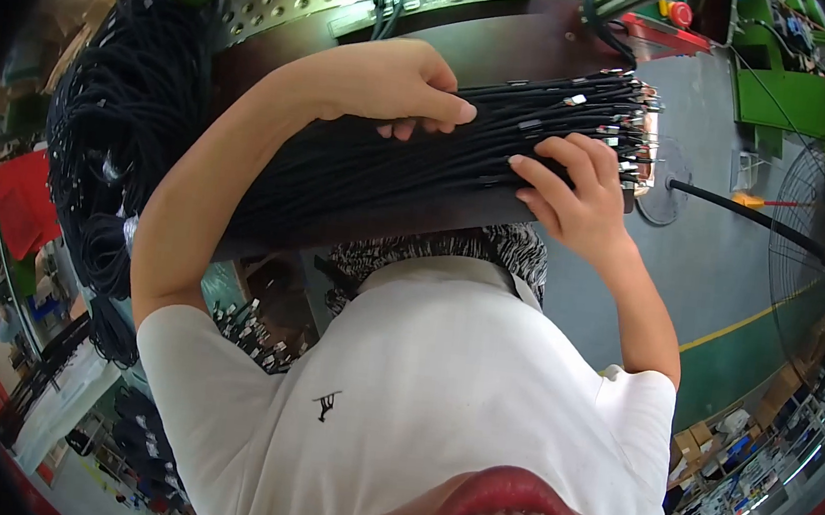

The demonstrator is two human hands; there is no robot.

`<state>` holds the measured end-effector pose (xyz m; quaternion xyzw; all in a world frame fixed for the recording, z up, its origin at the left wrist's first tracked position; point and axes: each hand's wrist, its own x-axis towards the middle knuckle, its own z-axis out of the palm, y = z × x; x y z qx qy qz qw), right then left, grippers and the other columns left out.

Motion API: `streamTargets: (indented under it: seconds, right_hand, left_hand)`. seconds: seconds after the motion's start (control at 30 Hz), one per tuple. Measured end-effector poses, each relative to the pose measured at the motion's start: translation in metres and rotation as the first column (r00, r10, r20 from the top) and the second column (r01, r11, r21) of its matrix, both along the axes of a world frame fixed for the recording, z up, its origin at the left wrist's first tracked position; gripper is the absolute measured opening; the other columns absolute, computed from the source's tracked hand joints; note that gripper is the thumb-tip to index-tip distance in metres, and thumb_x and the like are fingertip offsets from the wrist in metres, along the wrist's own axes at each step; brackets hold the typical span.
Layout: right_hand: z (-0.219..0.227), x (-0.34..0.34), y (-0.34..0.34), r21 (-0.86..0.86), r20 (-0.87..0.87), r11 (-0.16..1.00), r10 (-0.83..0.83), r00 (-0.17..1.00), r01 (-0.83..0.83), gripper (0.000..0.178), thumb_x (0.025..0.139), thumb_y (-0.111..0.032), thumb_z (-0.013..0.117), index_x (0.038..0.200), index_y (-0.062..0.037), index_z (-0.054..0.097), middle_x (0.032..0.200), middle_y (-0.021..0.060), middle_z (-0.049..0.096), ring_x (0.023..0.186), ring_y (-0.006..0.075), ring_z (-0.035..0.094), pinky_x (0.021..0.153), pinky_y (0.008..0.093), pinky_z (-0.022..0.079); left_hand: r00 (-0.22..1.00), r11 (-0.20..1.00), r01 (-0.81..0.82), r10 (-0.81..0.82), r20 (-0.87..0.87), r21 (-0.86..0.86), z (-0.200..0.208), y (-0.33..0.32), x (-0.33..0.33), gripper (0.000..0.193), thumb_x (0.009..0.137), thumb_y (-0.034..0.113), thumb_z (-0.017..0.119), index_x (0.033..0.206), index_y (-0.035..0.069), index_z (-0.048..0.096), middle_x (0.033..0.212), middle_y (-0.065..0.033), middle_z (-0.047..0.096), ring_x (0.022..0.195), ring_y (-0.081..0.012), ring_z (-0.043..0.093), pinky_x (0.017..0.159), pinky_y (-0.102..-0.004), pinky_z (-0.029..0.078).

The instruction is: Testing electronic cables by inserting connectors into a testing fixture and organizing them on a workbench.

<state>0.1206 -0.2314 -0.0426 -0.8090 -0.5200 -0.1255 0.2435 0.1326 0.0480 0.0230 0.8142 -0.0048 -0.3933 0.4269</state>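
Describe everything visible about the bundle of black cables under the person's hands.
The bundle of black cables is a thick sheaf of thin, matte, rubbery-looking cords lying side by side across a dark brown work surface. Their ends at the right carry small silvery metal connectors, roughly lined up. The left hand presses on top of the bundle; the right hand rests its fingers on the cords near the connector ends. At the left, the cords run toward a hanging mass of similar black cables.
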Motion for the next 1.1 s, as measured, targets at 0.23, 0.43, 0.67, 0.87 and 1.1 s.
streamTargets:
  seconds: [0.23, 0.43, 0.67, 0.87, 1.1]
  right_hand:
    - [-0.006, -0.012, 0.001, 0.042, 0.139, 0.997, -0.075, 0.987, 0.070, 0.034, 0.077, -0.024, 0.073, 0.109, -0.0159, 0.069, 0.111, 0.0039, 0.063, 0.102, 0.0238, 0.059, 0.091, 0.0401, 0.047]
    - [0.001, -0.001, -0.006, 0.390, -0.253, 0.919, 0.047, 0.966, 0.057, 0.037, 0.089, -0.037, 0.068, 0.109, -0.0053, 0.068, 0.105, 0.0085, 0.065, 0.094, 0.0241, 0.062, 0.085, 0.0366, 0.050]
    - [0.058, 0.018, 0.063, 0.309, -0.946, 0.875, 0.323, 0.028, 0.372, 0.050, 0.107, -0.036, 0.039, 0.122, 0.0073, 0.059, 0.112, 0.0174, 0.068, 0.091, 0.0184, 0.062, 0.083, 0.0317, 0.052]
    - [0.055, 0.018, 0.114, 0.407, -0.906, 0.888, 0.364, 0.214, 0.215, 0.035, 0.103, -0.027, 0.054, 0.117, 0.0030, 0.066, 0.103, 0.0090, 0.071, 0.093, 0.0088, 0.062, 0.082, 0.0247, 0.050]
    - [0.058, 0.003, 0.134, 0.263, -0.950, 0.957, 0.280, -0.140, 0.125, 0.042, 0.106, -0.028, 0.044, 0.126, 0.0041, 0.060, 0.117, 0.0151, 0.069, 0.099, 0.0165, 0.066, 0.086, 0.0285, 0.051]
  left_hand:
    - [0.988, 0.935, -0.015, -0.041, -0.149, -0.354, -0.002, -0.074, 0.056, 0.036, 0.098, 0.035, 0.060, 0.088, 0.001, 0.067, 0.066, 0.0026, 0.054, 0.052, -0.0052, 0.047, 0.044, -0.0212, 0.035]
    - [0.837, 0.585, -0.523, 0.213, -0.505, -0.620, 0.025, -0.080, -0.010, 0.029, 0.103, 0.027, 0.053, 0.108, 0.000, 0.062, 0.063, 0.0040, 0.048, 0.051, -0.0028, 0.038, 0.044, -0.0184, 0.026]
    - [0.818, 0.536, -0.481, 0.559, -0.135, -0.694, -0.010, -0.080, -0.102, 0.032, 0.105, 0.032, 0.050, 0.111, 0.002, 0.061, 0.065, 0.0036, 0.048, 0.054, -0.0024, 0.039, 0.049, -0.0185, 0.030]
    - [0.585, 0.342, -0.610, 0.803, -0.115, -0.715, -0.017, -0.057, -0.132, 0.027, 0.104, 0.023, 0.051, 0.121, 0.003, 0.059, 0.070, 0.0040, 0.047, 0.058, -0.0044, 0.041, 0.052, -0.0207, 0.032]
    - [0.516, 0.342, -0.635, 0.855, -0.051, -0.693, -0.031, -0.047, -0.143, 0.036, 0.106, 0.034, 0.047, 0.120, 0.003, 0.059, 0.062, 0.0024, 0.047, 0.053, -0.0032, 0.039, 0.049, -0.0192, 0.031]
